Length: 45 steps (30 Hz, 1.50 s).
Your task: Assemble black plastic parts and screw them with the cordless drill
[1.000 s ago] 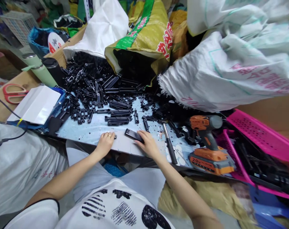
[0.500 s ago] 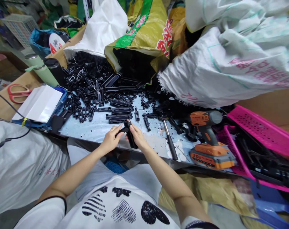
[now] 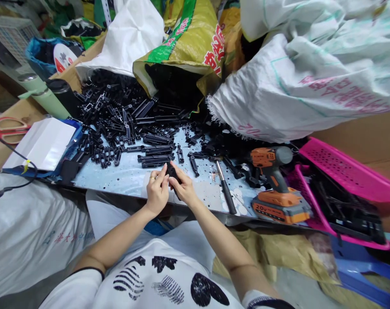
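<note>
Close together at the table's front edge, my left hand (image 3: pixel 157 191) and my right hand (image 3: pixel 184 185) are both closed on one black hinged bracket (image 3: pixel 172 172). Fingers cover most of it; its lower end shows below my right fingers. Just beyond my hands lie several long black brackets (image 3: pixel 156 160) in a stack. A small black piece (image 3: pixel 180 153) stands apart to their right, and another black hinged piece (image 3: pixel 193 165) lies near it. Farther back spreads a large heap of black parts (image 3: pixel 117 116).
Right of my hands lie a hammer (image 3: pixel 226 189), an orange cordless drill (image 3: pixel 277 184) and a pink basket (image 3: pixel 349 171) of black parts. White sacks (image 3: pixel 294 86) and a yellow sack (image 3: pixel 182 51) line the back. At left are scissors (image 3: pixel 10 130), white paper (image 3: pixel 40 141) and a green bottle (image 3: pixel 48 101).
The bracket's arm that stuck out toward my left hand no longer shows. My left hand has turned with its fingers closer to my right hand. The view has shifted slightly.
</note>
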Each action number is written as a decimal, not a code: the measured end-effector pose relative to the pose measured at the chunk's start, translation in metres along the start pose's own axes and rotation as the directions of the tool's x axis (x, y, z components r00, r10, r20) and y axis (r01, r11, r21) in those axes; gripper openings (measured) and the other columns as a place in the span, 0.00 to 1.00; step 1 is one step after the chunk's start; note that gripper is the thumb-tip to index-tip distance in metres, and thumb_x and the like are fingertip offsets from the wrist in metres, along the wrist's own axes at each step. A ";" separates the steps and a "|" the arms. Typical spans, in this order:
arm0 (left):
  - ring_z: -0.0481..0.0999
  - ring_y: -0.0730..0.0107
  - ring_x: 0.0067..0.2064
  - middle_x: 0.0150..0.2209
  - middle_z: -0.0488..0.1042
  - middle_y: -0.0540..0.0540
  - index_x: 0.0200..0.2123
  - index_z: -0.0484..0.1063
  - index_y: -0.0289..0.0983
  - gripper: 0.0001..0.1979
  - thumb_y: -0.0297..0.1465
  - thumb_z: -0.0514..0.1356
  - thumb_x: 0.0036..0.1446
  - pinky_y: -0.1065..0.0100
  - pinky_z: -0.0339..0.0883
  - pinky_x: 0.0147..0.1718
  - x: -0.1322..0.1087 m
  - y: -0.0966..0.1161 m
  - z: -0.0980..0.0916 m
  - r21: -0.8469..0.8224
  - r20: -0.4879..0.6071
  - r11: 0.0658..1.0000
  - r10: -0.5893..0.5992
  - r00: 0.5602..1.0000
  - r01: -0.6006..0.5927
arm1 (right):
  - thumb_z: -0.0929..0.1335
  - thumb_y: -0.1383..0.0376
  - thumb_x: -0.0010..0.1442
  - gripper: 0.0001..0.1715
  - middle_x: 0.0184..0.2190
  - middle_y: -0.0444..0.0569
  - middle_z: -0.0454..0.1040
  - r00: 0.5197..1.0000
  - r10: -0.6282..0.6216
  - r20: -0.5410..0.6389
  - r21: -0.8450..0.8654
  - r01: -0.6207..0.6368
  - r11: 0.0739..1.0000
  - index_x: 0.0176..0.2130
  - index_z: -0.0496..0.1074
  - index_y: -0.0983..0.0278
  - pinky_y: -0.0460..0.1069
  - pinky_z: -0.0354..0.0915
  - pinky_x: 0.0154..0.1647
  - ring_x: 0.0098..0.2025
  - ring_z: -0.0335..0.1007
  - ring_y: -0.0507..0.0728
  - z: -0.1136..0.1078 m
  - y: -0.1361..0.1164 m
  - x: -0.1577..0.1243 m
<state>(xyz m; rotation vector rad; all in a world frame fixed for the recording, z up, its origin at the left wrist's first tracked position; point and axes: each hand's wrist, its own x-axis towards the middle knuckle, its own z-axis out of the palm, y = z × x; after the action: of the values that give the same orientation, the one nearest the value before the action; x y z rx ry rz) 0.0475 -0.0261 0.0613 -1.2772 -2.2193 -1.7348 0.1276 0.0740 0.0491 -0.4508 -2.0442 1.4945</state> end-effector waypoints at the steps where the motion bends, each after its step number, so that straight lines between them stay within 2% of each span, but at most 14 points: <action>1: 0.70 0.69 0.39 0.38 0.68 0.42 0.56 0.67 0.39 0.19 0.35 0.47 0.66 0.67 0.68 0.40 0.001 0.001 0.001 -0.005 -0.006 1.000 0.002 1.000 -0.002 | 0.63 0.55 0.62 0.31 0.47 0.51 0.69 1.000 -0.005 -0.011 -0.006 0.005 1.000 0.63 0.58 0.54 0.47 0.69 0.25 0.22 0.63 0.47 0.004 0.000 -0.001; 8: 0.70 0.69 0.39 0.39 0.71 0.40 0.55 0.68 0.36 0.19 0.34 0.47 0.66 0.66 0.69 0.40 0.015 -0.006 -0.009 0.020 -0.006 0.989 0.146 0.989 -0.146 | 0.62 0.55 0.63 0.31 0.45 0.52 0.70 0.987 -0.113 -0.116 -0.108 0.101 0.989 0.63 0.56 0.56 0.52 0.70 0.42 0.42 0.70 0.57 0.014 -0.008 0.001; 13: 0.71 0.71 0.37 0.36 0.72 0.43 0.52 0.70 0.35 0.17 0.34 0.49 0.65 0.68 0.69 0.38 0.028 -0.012 -0.016 0.033 0.042 0.971 0.237 0.971 -0.239 | 0.62 0.55 0.63 0.32 0.44 0.52 0.70 0.977 -0.209 -0.048 -0.163 0.199 0.966 0.64 0.55 0.57 0.53 0.68 0.45 0.41 0.68 0.56 0.011 -0.014 0.009; 20: 0.72 0.69 0.40 0.38 0.73 0.41 0.51 0.70 0.35 0.16 0.32 0.49 0.65 0.66 0.68 0.40 0.039 -0.005 -0.019 -0.035 -0.096 0.955 0.291 0.952 -0.295 | 0.60 0.54 0.64 0.33 0.49 0.53 0.70 0.932 -0.340 -0.123 -0.208 0.311 0.927 0.65 0.52 0.57 0.55 0.66 0.48 0.46 0.67 0.59 0.018 -0.025 0.017; 25: 0.72 0.70 0.39 0.38 0.73 0.42 0.50 0.71 0.35 0.16 0.33 0.50 0.65 0.67 0.68 0.40 0.050 -0.010 -0.022 -0.080 0.002 0.947 0.312 0.950 -0.311 | 0.59 0.51 0.64 0.35 0.48 0.54 0.70 0.948 -0.295 -0.116 -0.261 0.257 0.931 0.66 0.49 0.59 0.54 0.67 0.45 0.44 0.67 0.59 0.023 -0.018 0.015; 28: 0.73 0.69 0.39 0.39 0.73 0.42 0.51 0.70 0.36 0.17 0.36 0.48 0.66 0.66 0.69 0.40 0.041 -0.021 -0.016 -0.041 0.028 0.986 0.162 0.986 -0.161 | 0.55 0.53 0.67 0.34 0.50 0.54 0.68 0.970 -0.240 -0.039 -0.274 0.221 0.936 0.67 0.44 0.59 0.53 0.67 0.44 0.44 0.68 0.57 0.023 -0.004 0.018; 30: 0.74 0.68 0.38 0.39 0.73 0.42 0.55 0.65 0.37 0.19 0.36 0.45 0.66 0.65 0.70 0.38 0.025 -0.030 -0.014 0.021 0.037 1.000 -0.008 0.999 0.008 | 0.54 0.55 0.68 0.32 0.51 0.52 0.68 0.970 -0.191 0.153 -0.347 0.234 0.908 0.67 0.44 0.57 0.52 0.66 0.46 0.45 0.67 0.56 0.011 0.008 0.031; 32: 0.75 0.65 0.40 0.42 0.72 0.40 0.59 0.59 0.37 0.21 0.36 0.46 0.66 0.62 0.70 0.39 0.008 -0.039 -0.017 0.150 0.069 0.983 -0.121 0.990 0.110 | 0.55 0.58 0.67 0.30 0.51 0.51 0.69 0.950 -0.100 0.296 -0.523 0.249 0.815 0.66 0.47 0.57 0.52 0.65 0.47 0.47 0.66 0.57 -0.016 0.024 0.059; 34: 0.71 0.55 0.50 0.50 0.68 0.35 0.61 0.57 0.37 0.24 0.33 0.51 0.62 0.55 0.67 0.46 -0.002 -0.044 -0.023 0.333 0.174 0.942 -0.106 0.979 0.043 | 0.54 0.63 0.67 0.28 0.51 0.56 0.68 0.975 0.011 0.221 -0.770 0.167 0.615 0.64 0.53 0.63 0.53 0.63 0.46 0.49 0.63 0.60 -0.053 0.041 0.096; 36: 0.61 0.49 0.59 0.57 0.62 0.35 0.60 0.58 0.39 0.26 0.28 0.55 0.58 0.48 0.58 0.54 0.000 -0.045 -0.027 0.424 0.422 0.882 0.011 0.907 -0.208 | 0.53 0.71 0.64 0.26 0.53 0.63 0.65 0.992 0.081 0.098 -0.937 0.065 0.343 0.60 0.59 0.71 0.54 0.60 0.47 0.53 0.59 0.63 -0.091 0.059 0.134; 37: 0.59 0.48 0.60 0.57 0.62 0.36 0.60 0.58 0.41 0.27 0.26 0.55 0.57 0.46 0.53 0.56 0.004 -0.044 -0.027 0.400 0.567 0.846 0.073 0.821 -0.352 | 0.53 0.73 0.63 0.26 0.53 0.65 0.65 0.986 0.137 0.093 -0.972 0.060 0.225 0.58 0.61 0.73 0.55 0.59 0.48 0.54 0.58 0.64 -0.107 0.066 0.150; 39: 0.63 0.53 0.58 0.53 0.67 0.40 0.58 0.61 0.44 0.25 0.23 0.53 0.57 0.47 0.52 0.56 0.016 -0.041 -0.024 0.277 0.793 0.778 0.147 0.591 -0.564 | 0.53 0.76 0.62 0.23 0.52 0.65 0.66 0.969 0.214 0.125 -0.989 0.103 0.108 0.52 0.65 0.74 0.56 0.57 0.49 0.54 0.58 0.63 -0.129 0.077 0.175; 41: 0.69 0.59 0.50 0.46 0.71 0.41 0.57 0.62 0.42 0.24 0.20 0.49 0.59 0.53 0.58 0.51 0.025 -0.038 -0.018 0.228 0.879 0.725 0.135 0.458 -0.650 | 0.55 0.76 0.61 0.19 0.48 0.63 0.69 0.954 0.244 0.173 -0.984 0.153 0.096 0.46 0.69 0.74 0.55 0.55 0.51 0.51 0.61 0.61 -0.136 0.080 0.188; 45: 0.71 0.61 0.42 0.39 0.72 0.40 0.57 0.61 0.35 0.22 0.19 0.47 0.60 0.61 0.62 0.39 0.023 -0.041 -0.014 0.337 0.862 0.664 0.067 0.502 -0.667 | 0.54 0.72 0.65 0.18 0.43 0.59 0.71 0.948 0.095 0.305 -0.951 0.298 0.078 0.45 0.68 0.74 0.55 0.48 0.57 0.47 0.63 0.58 -0.122 0.057 0.180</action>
<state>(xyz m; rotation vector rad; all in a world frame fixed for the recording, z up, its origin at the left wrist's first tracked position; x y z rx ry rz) 0.0010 -0.0254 0.0459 -2.3506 -2.1702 -0.0508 0.0583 0.2869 0.0653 -0.5461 -3.0404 -0.3395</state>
